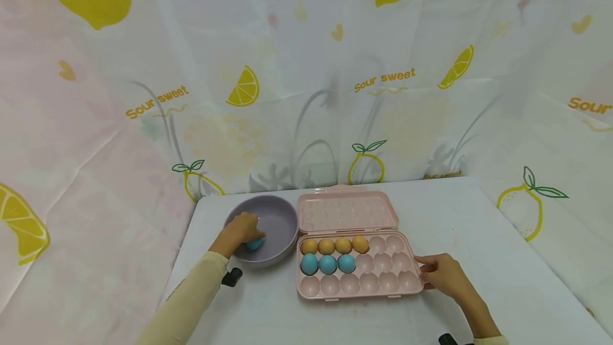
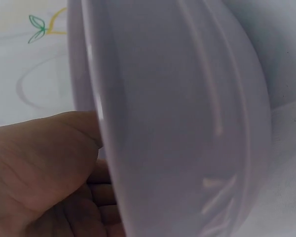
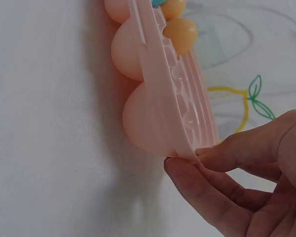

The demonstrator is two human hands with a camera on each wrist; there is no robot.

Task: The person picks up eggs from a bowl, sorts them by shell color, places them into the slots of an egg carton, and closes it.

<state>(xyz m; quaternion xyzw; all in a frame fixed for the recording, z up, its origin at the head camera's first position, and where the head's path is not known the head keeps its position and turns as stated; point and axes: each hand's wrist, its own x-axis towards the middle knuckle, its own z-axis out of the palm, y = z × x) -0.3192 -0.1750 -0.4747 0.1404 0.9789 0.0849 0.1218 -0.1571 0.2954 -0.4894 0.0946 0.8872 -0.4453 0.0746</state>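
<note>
My left hand (image 1: 243, 228) reaches into a grey-purple bowl (image 1: 286, 238), its fingers and thumb about a blue egg (image 1: 254, 244) on the near side. In the left wrist view the bowl wall (image 2: 163, 113) hides the fingertips and the egg. A pink egg carton (image 1: 378, 293) lies unfolded to the right of the bowl. Between thumb and fingers, my right hand (image 1: 442, 274) pinches the carton's right edge. Several orange eggs (image 1: 343, 245) fill part of the back row, and three blue eggs (image 1: 328, 264) sit at the left of the row in front.
The carton's lid (image 1: 348, 211) lies folded back toward the rear. Bowl and carton stand side by side on a white table (image 1: 460, 228). Behind the table hangs a lemon-print cloth (image 1: 306, 68), close to its back edge.
</note>
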